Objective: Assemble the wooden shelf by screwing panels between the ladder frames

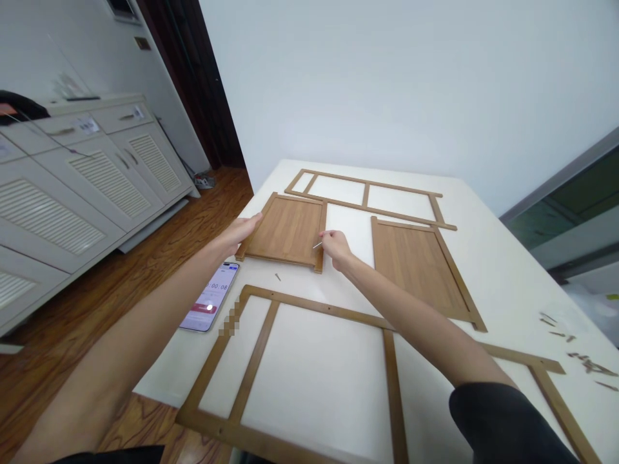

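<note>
A rectangular wooden panel (285,225) lies on the white table, with rails along its two sides. At the panel's left edge, my left hand (243,232) grips the side rail. My right hand (335,246) is closed on a thin metal rod (317,245) above the right rail; most of the rod is hidden in the fingers. A single screw (277,277) lies just in front of the panel. Closer to me is an open wooden frame (261,348) with crossbars, partly under my right forearm.
A second wooden panel (416,264) lies to the right, and another open frame (365,193) lies behind. A phone (213,299) showing a timer rests near the left table edge. Several loose screws and small parts (587,364) lie at the right. White cabinets (97,174) stand left.
</note>
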`<action>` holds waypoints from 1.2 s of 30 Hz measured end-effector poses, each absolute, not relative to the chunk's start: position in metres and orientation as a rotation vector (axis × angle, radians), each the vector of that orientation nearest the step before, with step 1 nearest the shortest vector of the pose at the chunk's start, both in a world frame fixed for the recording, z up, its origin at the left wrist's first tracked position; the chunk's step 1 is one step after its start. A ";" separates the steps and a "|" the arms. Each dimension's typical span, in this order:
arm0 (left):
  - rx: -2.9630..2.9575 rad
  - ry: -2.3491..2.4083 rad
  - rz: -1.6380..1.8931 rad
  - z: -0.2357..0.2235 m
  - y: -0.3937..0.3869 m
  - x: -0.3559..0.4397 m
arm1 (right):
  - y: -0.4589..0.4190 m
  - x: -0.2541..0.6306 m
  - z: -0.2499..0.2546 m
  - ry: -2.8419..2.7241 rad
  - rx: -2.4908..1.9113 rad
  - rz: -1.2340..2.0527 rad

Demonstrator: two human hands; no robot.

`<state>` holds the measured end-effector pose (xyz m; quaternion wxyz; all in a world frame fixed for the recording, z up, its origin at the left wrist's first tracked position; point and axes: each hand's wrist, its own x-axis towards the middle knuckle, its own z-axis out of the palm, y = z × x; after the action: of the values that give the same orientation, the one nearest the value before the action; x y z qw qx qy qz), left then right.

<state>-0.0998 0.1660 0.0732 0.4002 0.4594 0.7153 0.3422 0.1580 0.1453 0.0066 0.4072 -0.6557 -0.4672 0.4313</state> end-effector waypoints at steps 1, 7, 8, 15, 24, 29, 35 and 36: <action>1.143 1.805 0.859 0.071 0.168 -0.106 | 0.149 0.150 0.006 -1.185 -1.656 1.080; 1.098 1.774 0.839 0.060 0.180 -0.126 | 0.162 0.115 0.003 -1.165 -1.695 1.063; 1.104 1.774 0.834 0.058 0.181 -0.129 | 0.163 0.111 0.002 -1.157 -1.699 1.064; 1.269 1.818 0.771 0.057 0.182 -0.136 | 0.156 0.101 0.012 -1.119 -1.680 1.110; 1.979 1.604 0.651 0.083 0.104 -0.074 | 0.065 0.224 0.075 -1.059 -1.542 1.251; 2.192 1.181 0.454 0.077 0.038 -0.014 | -0.039 0.318 0.087 -1.104 -1.717 1.213; 2.304 0.943 0.291 0.068 -0.012 0.048 | -0.130 0.398 0.072 -1.193 -2.166 0.899; 2.335 0.903 0.280 0.070 -0.025 0.052 | -0.140 0.407 0.071 -1.217 -2.237 0.819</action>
<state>0.0519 -0.0246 0.0696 0.3060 0.8824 0.3412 0.1060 0.4071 -0.1398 0.0705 0.2311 -0.8136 -0.4427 0.2977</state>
